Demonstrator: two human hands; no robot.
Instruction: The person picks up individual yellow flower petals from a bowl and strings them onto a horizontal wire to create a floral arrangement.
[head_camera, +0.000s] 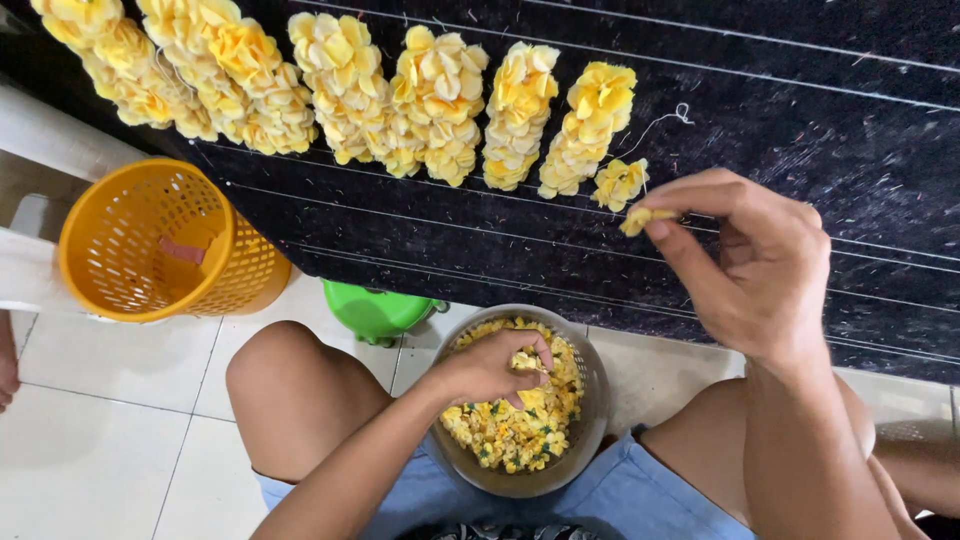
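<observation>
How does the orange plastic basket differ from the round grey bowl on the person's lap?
The orange plastic basket has slotted, see-through walls; the round grey bowl has solid walls. The basket lies tilted on the floor, while the bowl sits upright between the knees. The basket is nearly empty; the bowl is heaped with loose yellow flowers, and the left hand reaches into it. Both are round, open containers.

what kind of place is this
Probably a home or small workshop floor where flower garlands are strung: yellow flower strands lie on a dark cloth, a bowl of loose petals sits between the knees, and an orange basket stands on white tiles.
</observation>
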